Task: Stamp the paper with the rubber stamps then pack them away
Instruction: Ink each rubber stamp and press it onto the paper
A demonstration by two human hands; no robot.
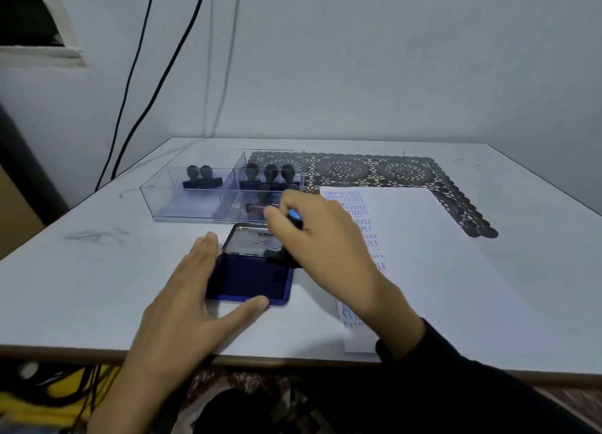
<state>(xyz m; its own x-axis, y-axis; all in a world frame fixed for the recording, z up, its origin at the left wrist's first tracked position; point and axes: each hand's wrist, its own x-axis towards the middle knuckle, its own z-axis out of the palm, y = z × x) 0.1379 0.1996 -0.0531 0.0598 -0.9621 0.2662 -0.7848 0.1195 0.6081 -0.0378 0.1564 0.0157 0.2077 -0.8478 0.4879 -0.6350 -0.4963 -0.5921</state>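
Your right hand (312, 235) grips the stamp (284, 256) over the ink pad (250, 279), paper (423, 254) just to its right; your flat left hand (182, 303) steadies the pad.

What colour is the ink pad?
The ink pad is dark blue, shown best in the head view.

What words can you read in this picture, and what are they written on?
"SAMPLE": stamped in blue, many times, down the paper.
"Artlin": on the ink pad lid; the right hand, holding a stamp, hides the end.
Too blurred to read: the other stamped words beside "SAMPLE", the lid's small print, and the labels on the stamps in the box.
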